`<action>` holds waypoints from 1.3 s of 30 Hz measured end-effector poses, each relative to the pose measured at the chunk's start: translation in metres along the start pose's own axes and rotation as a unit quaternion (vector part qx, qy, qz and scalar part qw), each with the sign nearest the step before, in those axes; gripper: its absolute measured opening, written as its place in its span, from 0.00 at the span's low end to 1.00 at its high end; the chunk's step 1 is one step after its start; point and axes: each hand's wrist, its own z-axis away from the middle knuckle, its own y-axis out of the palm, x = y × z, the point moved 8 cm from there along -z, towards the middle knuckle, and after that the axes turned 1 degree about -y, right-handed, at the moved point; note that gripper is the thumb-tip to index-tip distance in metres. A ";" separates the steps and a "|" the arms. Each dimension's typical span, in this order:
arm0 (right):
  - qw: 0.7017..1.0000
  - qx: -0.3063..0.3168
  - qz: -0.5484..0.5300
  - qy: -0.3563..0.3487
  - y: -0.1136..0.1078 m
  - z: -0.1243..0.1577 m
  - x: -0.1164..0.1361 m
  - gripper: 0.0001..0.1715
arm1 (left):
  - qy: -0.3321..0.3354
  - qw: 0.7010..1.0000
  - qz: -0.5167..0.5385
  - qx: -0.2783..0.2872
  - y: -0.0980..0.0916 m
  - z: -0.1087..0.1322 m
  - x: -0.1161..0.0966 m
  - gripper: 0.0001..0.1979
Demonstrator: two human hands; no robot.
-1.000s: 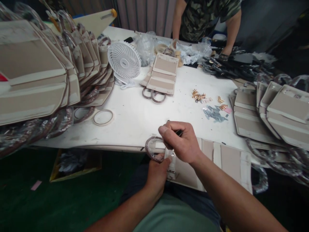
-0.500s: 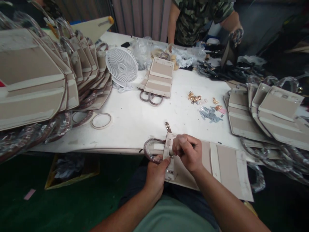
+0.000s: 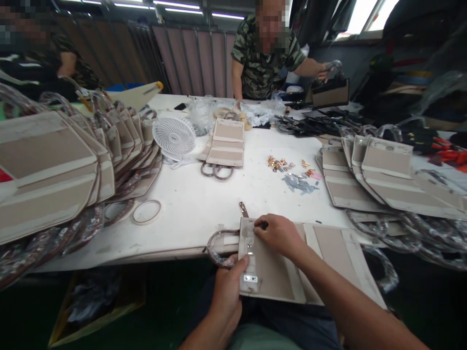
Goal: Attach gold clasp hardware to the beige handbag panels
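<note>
An opened-out beige bag body (image 3: pixel 280 272) lies over the table's front edge and my lap. My left hand (image 3: pixel 229 282) grips its left edge, thumb on top, beside a plastic-wrapped brown handle (image 3: pixel 215 248). Small metal fittings (image 3: pixel 250 278) sit along that edge strip, and a strap with a metal end (image 3: pixel 243 209) sticks out beyond the top corner. My right hand (image 3: pixel 279 233) is closed around a small dark-ended tool (image 3: pixel 263 225) over the upper part of the strip. Fingers hide most of the tool, so its kind is unclear.
Beige bag bodies are stacked at left (image 3: pixel 47 155) and right (image 3: pixel 386 165). A white fan (image 3: pixel 174 136), a tape roll (image 3: pixel 146 212), gold hardware (image 3: pixel 276 163) and grey strips (image 3: pixel 299 183) lie on the table. Across it, a person (image 3: pixel 255 68) holds a dark bag (image 3: pixel 330 92).
My view has tilted up. My right hand has moved from beside my left thumb toward the strip's upper end, uncovering metal fittings. The person opposite now holds a dark bag higher.
</note>
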 end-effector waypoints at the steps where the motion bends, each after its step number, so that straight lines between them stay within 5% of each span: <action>1: 1.000 -0.001 0.026 -0.007 0.002 0.000 0.001 0.10 | -0.002 1.000 -0.005 0.001 0.001 0.000 0.000 0.24; 7: 0.992 -0.021 0.115 -0.038 0.005 0.009 0.009 0.15 | 0.001 0.997 -0.076 0.022 -0.007 -0.001 -0.001 0.28; 11: 0.990 -0.020 0.136 -0.041 0.006 0.011 0.009 0.16 | 0.149 0.968 -0.189 -0.074 -0.049 0.011 -0.040 0.33; 14: 0.990 -0.017 0.132 -0.049 0.005 0.010 0.009 0.16 | 0.354 0.848 -0.358 -0.167 -0.055 0.040 -0.095 0.31; 17: 0.990 -0.026 0.129 -0.056 0.003 0.010 0.010 0.15 | 0.495 0.663 -0.560 -0.049 0.001 0.052 -0.114 0.27; 19: 0.989 -0.034 0.130 -0.054 0.003 0.012 0.009 0.15 | 0.495 0.565 -0.657 0.067 0.036 0.042 -0.100 0.28; 22: 0.990 -0.049 0.126 -0.047 0.004 0.018 0.005 0.15 | 0.433 0.496 -0.742 0.127 0.057 0.014 -0.083 0.34; 27: 0.988 -0.074 0.127 -0.047 0.008 0.021 0.006 0.14 | 0.391 0.478 -0.777 0.123 0.055 -0.007 -0.081 0.36; 34: 0.990 -0.058 0.123 -0.036 0.007 0.012 0.020 0.11 | 0.374 0.506 -0.766 0.131 0.054 -0.013 -0.093 0.35; 39: 0.994 -0.043 0.096 0.002 0.009 0.009 0.026 0.11 | 0.378 0.485 -0.777 0.131 0.035 -0.049 -0.095 0.38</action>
